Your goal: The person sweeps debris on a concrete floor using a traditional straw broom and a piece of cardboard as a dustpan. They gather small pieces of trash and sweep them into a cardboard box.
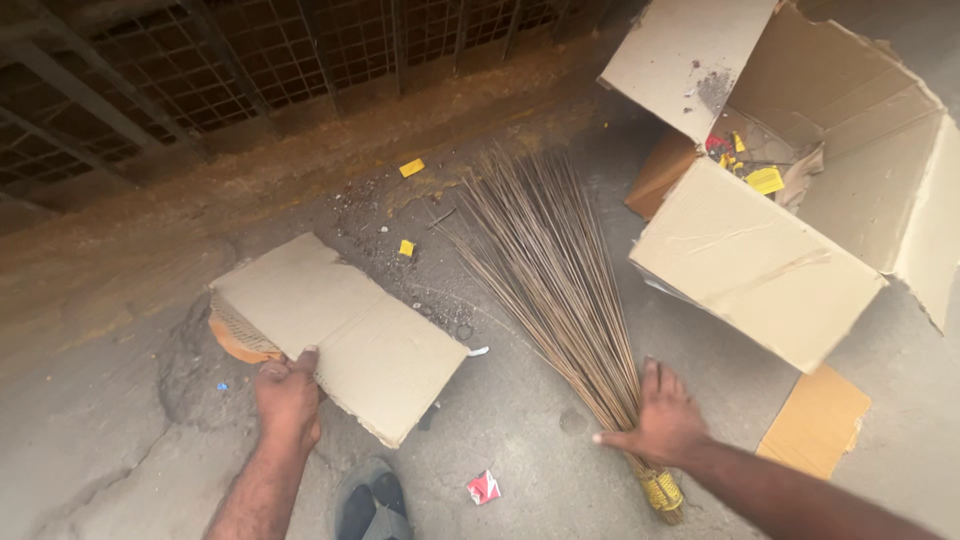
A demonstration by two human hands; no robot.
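Head view: hands (289,395) on cardboard (340,332), broom (560,290)

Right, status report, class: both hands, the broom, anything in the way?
Left hand gripping cardboard sheet edge. Right hand closed on stick broom near its bound end. Swept debris between sheet and bristles. Open box beside broom.

Tan cardboard sheet (340,335), straw-brown broom (545,270) bound with yellow cord; beside the broom, a tan cardboard box (790,200) holding yellow and red scraps; grey floor (90,440).
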